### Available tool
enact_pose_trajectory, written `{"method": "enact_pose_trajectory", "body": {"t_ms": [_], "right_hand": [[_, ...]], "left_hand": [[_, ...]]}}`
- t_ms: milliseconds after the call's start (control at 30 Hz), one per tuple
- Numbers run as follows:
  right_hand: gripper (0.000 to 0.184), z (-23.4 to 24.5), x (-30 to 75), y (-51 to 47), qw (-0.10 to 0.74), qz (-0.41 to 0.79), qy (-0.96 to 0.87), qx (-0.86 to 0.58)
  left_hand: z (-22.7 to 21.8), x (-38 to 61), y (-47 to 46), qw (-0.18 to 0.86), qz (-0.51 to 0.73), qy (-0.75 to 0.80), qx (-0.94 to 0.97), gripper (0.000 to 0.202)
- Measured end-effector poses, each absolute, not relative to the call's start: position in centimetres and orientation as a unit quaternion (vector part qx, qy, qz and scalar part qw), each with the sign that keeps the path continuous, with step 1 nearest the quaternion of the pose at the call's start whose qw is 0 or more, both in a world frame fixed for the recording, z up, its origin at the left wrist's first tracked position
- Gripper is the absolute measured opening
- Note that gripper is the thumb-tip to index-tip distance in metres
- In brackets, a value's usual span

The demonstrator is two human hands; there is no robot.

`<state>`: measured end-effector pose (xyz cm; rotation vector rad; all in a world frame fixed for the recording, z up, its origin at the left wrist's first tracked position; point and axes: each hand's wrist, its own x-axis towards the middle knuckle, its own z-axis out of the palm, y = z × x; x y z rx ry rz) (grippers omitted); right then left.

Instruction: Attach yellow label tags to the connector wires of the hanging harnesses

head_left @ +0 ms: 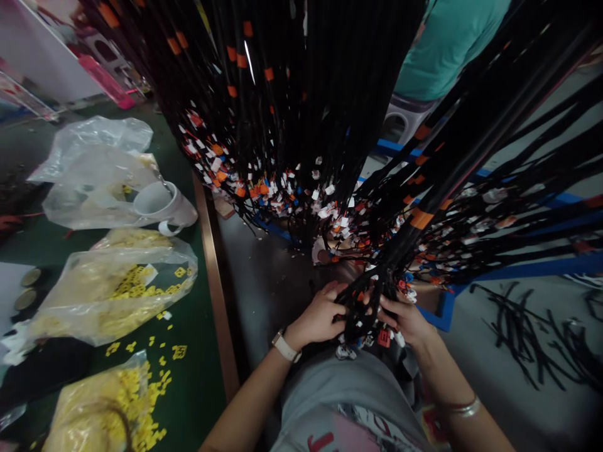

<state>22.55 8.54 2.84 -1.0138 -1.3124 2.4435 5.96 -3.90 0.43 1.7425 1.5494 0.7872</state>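
Note:
In front of my waist, both hands are on the lower end of a black wire harness (400, 248) banded with orange tape. My left hand (323, 315) has its fingers curled round some black wire branches on the left side. On the right side, my right hand (406, 319) grips the branches, its fingertips partly hidden among them. A red connector (384, 338) and several white ones dangle just below my hands. Many more black harnesses (301, 125) hang close together beyond, ending in white, orange, blue and red connectors.
To the left stands a green-topped table (188, 376) with a brown edge (214, 282). It bears plastic bags (136, 282) of small yellow parts and a white mug (164, 204). Blue frame bars (532, 269) cross at right; black wires (527, 339) lie on the floor. A person in teal (447, 50) is beyond.

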Motion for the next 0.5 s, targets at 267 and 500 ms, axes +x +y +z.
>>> {"method": "enact_pose_trajectory", "body": {"t_ms": [267,500], "right_hand": [[0.025,2.4,22.7,9.3,0.106,0.798,-0.461,-0.372],[0.028,2.5,22.5,9.8,0.099,0.771,-0.5,-0.383]], "left_hand": [[2.0,4.8,-3.6,0.296,0.323,0.614,0.657,0.006],[2.5,4.6,-3.8,0.251,0.293,0.67,0.634,0.004]]}}
